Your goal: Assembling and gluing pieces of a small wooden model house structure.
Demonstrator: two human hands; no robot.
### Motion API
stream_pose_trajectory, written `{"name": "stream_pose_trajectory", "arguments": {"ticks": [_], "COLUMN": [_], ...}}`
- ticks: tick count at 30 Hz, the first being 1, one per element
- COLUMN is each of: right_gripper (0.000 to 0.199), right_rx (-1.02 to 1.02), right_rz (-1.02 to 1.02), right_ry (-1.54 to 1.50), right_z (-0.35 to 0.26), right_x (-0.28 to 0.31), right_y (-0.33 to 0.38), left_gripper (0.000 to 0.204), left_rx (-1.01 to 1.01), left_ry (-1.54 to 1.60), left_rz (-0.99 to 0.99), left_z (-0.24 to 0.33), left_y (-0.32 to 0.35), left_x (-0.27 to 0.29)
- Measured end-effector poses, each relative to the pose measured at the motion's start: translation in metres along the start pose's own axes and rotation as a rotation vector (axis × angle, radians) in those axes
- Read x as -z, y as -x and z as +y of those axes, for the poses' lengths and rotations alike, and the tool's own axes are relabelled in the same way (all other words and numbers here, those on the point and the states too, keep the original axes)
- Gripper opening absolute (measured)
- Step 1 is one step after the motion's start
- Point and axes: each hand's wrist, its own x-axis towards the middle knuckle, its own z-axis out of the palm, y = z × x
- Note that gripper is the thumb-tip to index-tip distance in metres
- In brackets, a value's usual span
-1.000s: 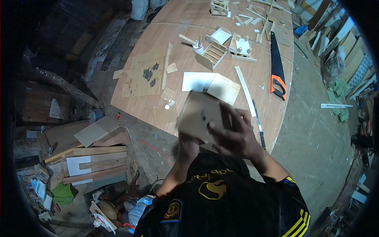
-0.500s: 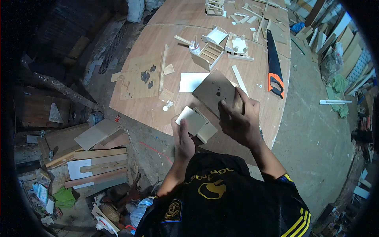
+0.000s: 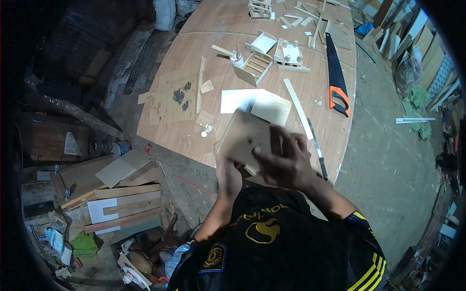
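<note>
A thin tan wooden board (image 3: 245, 131) with a few dark spots lies across the front of my hands, above the table's near edge. My right hand (image 3: 291, 162) grips its right side, thumb on the spotted face. Beneath its lower left part is my left hand (image 3: 230, 177), closed around a small pale wooden box-like piece (image 3: 251, 170). Most of that piece and the left fingers are hidden by the board. On the table just beyond, a pale square of wood (image 3: 272, 107) overlaps a white sheet (image 3: 238, 101).
Small wooden furniture pieces (image 3: 253, 68) stand farther back beside a white glue bottle (image 3: 236, 59). A handsaw (image 3: 336, 72) with an orange handle lies at the right; a thin dark blade (image 3: 317, 148) is nearer. Wood strips and a stained board (image 3: 170, 99) cover other parts of the table (image 3: 160, 123).
My right hand has brought the spotted board left and down, over the small piece in my left hand. The pale wooden square and the thin blade behind it now show.
</note>
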Motion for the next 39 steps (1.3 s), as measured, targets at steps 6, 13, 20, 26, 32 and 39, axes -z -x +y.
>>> {"name": "stream_pose_trajectory", "arguments": {"ticks": [6, 13, 20, 26, 32, 39], "right_gripper": [0.056, 0.063, 0.059, 0.057, 0.063, 0.058], "right_rx": [-0.100, -0.307, -0.009, 0.106, -0.393, 0.009], "right_rz": [0.198, 0.067, -0.081, -0.091, 0.201, -0.256], "right_ry": [-0.021, -0.237, -0.379, -0.400, -0.497, -0.471], "right_z": [-0.001, 0.012, -0.003, -0.007, 0.027, 0.008], "right_x": [-0.004, 0.005, -0.018, -0.016, -0.022, -0.033], "right_y": [0.005, -0.001, 0.010, 0.007, -0.013, 0.021], "left_gripper": [0.039, 0.042, 0.043, 0.047, 0.047, 0.043], "left_rx": [0.100, 0.176, 0.462, 0.434, 0.651, 0.348], "left_ry": [-0.231, -0.008, 0.328, 0.197, -0.096, -0.044], "left_rz": [0.136, -0.004, 0.252, -0.223, -0.444, -0.428], "left_z": [0.011, 0.012, -0.010, -0.007, -0.011, -0.039], "left_y": [0.008, 0.002, 0.019, 0.013, 0.028, 0.012], "left_x": [-0.012, -0.001, 0.020, 0.032, 0.045, 0.060]}}
